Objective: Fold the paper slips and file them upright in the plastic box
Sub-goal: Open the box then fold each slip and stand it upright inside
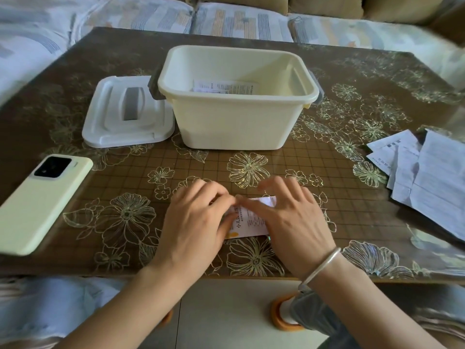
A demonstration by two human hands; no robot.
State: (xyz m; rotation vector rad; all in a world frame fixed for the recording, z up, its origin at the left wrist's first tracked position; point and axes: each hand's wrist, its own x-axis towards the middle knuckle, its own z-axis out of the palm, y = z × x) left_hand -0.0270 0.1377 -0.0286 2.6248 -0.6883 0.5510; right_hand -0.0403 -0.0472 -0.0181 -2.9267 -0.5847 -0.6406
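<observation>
**Two hands working one paper slip at the tabletop's near edge**

The paper slip (251, 221) is lying flat near the front edge of the tabletop (334, 79), and both hands are covering most of it, so its fold and full outline are staying hidden. The left hand (193, 220) is pinching the slip's left end with curled fingers and thumb. The right hand (289, 222) is pressing on it with spread, motion-blurred fingers.

Behind them, the open plastic box (234, 122) is holding filed slips (224, 86), only partly showing above its near wall. Loose papers (427, 177) are running off the right edge. The glossy brown, flower-patterned surface is also carrying a lid (105, 122) and a phone (42, 202); a cushioned sofa (239, 18) is standing beyond.
</observation>
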